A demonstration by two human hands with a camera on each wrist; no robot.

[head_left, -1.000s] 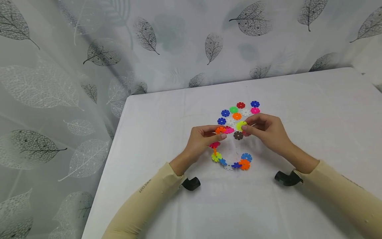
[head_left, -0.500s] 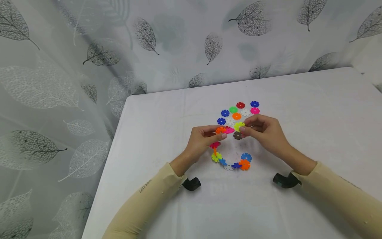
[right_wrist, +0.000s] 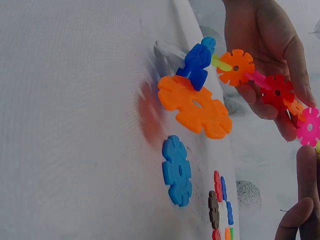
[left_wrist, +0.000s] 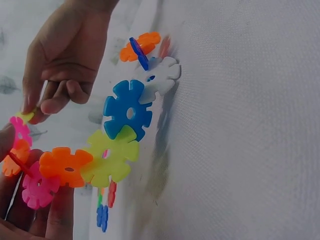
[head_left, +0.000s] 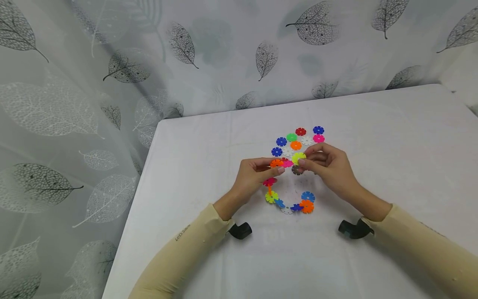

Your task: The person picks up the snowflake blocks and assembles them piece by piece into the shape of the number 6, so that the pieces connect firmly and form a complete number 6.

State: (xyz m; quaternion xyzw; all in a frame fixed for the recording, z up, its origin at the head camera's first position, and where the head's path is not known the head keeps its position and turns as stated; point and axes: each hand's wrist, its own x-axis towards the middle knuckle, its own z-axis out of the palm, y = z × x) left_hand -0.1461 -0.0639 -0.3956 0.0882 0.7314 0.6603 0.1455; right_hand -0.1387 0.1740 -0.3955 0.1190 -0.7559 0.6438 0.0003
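A curved chain of slotted plastic flower discs, with a blue disc (left_wrist: 127, 111) and a yellow-green disc (left_wrist: 111, 156) among them, arcs from my left hand (head_left: 251, 177) down toward the cloth. My left thumb and fingers pinch its upper end around an orange disc (head_left: 276, 163). Beyond them a pink disc (head_left: 286, 163) sticks out. My right hand (head_left: 333, 167) pinches a bright yellow disc (head_left: 298, 158) between thumb and fingertips, its edge right at the pink disc. At the chain's lower end is another orange disc (right_wrist: 195, 106).
A loose light-blue disc (right_wrist: 177, 171) lies beside the chain's lower end. Behind the hands, several loose discs are spread out, among them a red disc (head_left: 300, 131), a green disc (head_left: 291, 137) and a brown disc (head_left: 296, 170). A leaf-patterned curtain (head_left: 224, 50) hangs behind the white-covered table (head_left: 201, 166).
My right hand has moved a little to the left with the yellow disc, bringing it to the pink disc. My left hand and the chain have hardly moved.
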